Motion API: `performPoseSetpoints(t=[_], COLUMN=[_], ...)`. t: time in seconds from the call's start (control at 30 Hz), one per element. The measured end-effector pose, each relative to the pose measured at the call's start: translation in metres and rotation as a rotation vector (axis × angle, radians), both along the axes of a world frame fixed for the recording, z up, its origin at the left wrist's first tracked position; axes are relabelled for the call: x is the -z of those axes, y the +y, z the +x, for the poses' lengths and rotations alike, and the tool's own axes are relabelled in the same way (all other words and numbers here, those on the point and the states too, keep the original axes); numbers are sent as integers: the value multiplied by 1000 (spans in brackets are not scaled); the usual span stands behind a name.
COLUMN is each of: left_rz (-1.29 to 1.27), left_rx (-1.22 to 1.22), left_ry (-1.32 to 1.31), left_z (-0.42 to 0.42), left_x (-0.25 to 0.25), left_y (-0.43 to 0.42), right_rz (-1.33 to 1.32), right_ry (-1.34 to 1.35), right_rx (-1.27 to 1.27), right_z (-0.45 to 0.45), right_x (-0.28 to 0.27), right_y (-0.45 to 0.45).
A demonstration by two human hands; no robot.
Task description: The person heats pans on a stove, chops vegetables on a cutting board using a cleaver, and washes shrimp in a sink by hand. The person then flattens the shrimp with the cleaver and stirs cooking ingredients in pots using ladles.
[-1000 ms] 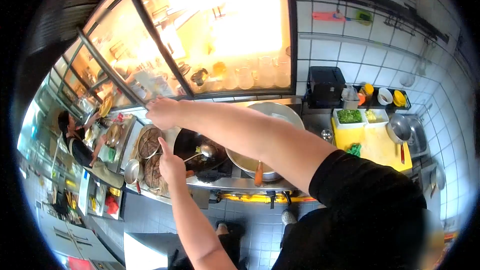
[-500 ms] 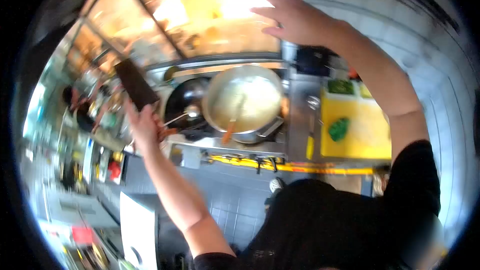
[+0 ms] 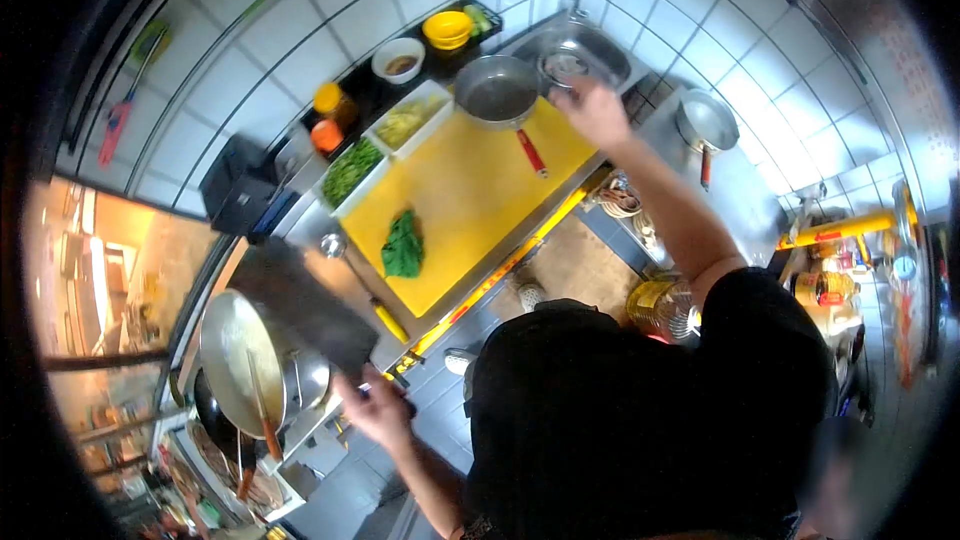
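My left hand is at the lower left, its fingers closed at the near end of a broad, dark, flat slab that looks like a cleaver. The slab reaches up and left, covering part of the counter beside a big metal pot. At upper right, my right hand is slightly blurred, fingers apart and nothing visible in it. It hovers near the sink, just right of a frying pan with a red handle. That pan rests on the far end of a yellow cutting board.
A crumpled green piece, leaf or cloth, lies on the board. Trays of chopped greens and pale food line its back edge. A ladle lies alongside. Another pan sits right of the sink. A large bottle stands below.
My view has swung right from the stove toward the board and sink. My right hand has moved from before the bright window to the sink. The slab stays in my left hand.
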State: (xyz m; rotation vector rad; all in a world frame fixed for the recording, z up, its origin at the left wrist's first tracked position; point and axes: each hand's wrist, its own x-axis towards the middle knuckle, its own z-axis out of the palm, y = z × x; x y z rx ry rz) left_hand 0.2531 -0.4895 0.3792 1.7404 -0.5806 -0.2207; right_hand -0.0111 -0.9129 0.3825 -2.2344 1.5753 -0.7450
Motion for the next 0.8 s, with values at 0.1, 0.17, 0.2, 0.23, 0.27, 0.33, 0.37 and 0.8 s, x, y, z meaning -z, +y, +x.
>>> performPoseSetpoints(t=[0.1, 0.17, 0.2, 0.23, 0.27, 0.33, 0.37, 0.8], left_rz=[111, 239, 271, 307, 339, 392, 432, 498], left_rx=[199, 262, 301, 281, 302, 347, 358, 679], left_ry=[256, 248, 264, 233, 223, 203, 202, -139], left_z=[-34, -48, -51, -62, -62, -62, -63, -8], left_x=[45, 60, 68, 51, 51, 52, 42, 119], left_y=[-39, -58, -61, -77, -83, -92, -99, -133], right_rz=[371, 562, 685, 804, 974, 1099, 1064, 535], right_ry=[-5, -86, -242, -402, -590, -706, -625, -950], right_rx=[39, -13, 15, 42, -21, 8, 103, 429], right_z=[-14, -4, 6, 18, 27, 36, 44, -143], right_x=[107, 169, 184, 198, 229, 249, 242, 85], right_y=[2, -12, -17, -22, -33, -47, -45, 99])
